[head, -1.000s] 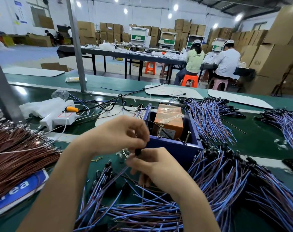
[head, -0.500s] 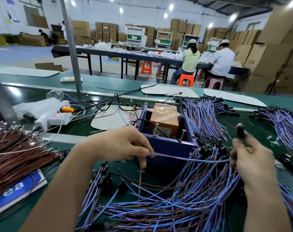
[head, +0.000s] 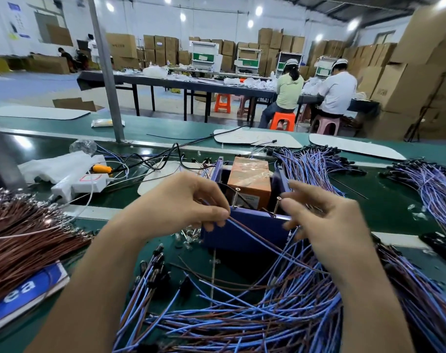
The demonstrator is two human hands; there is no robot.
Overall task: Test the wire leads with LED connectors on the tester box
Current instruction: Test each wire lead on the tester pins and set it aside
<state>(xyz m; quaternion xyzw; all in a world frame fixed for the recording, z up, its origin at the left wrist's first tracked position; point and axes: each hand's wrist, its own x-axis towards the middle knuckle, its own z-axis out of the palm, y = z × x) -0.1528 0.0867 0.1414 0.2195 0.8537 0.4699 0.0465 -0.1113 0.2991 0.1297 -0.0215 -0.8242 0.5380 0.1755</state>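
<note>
Left hand (head: 181,207) grip pinches a wire lead (head: 255,235) by the tester box (head: 244,233), right hand (head: 326,225) grip unclear; next it probably needs touching to the screws (head: 235,197).

Tester box (head: 244,231) behind wire leads (head: 242,323), power strip (head: 89,183) left

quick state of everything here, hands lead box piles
left hand: pinches the wire lead
right hand: fingers curled, blurred, grip unclear
wire lead: runs from left hand toward right wrist
tester box: open-topped, screw posts standing at front rim
loose leads: tangled heap before the box
brown wires: bundled at left
</note>
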